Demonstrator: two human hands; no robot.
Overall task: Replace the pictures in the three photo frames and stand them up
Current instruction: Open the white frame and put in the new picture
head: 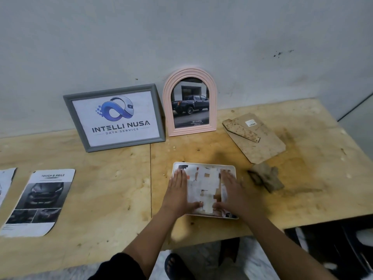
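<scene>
The table (pixel 101 199) is bare, rough plywood, stained at the right. The grey frame (pixel 111 90) looks matt; the pink arched frame (pixel 213 110) is ridged, its glazing glossy. The far-right backing board (pixel 268 146) is mottled, matt fibreboard. The near-left print (pixel 40 201) is matt paper.

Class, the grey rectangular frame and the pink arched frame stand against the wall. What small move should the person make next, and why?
Probably lift the right hand and fetch the brown backing board lying to its right. It and the left hand press the paper picture flat into the white rounded frame, which lies face down, its back uncovered.
</scene>
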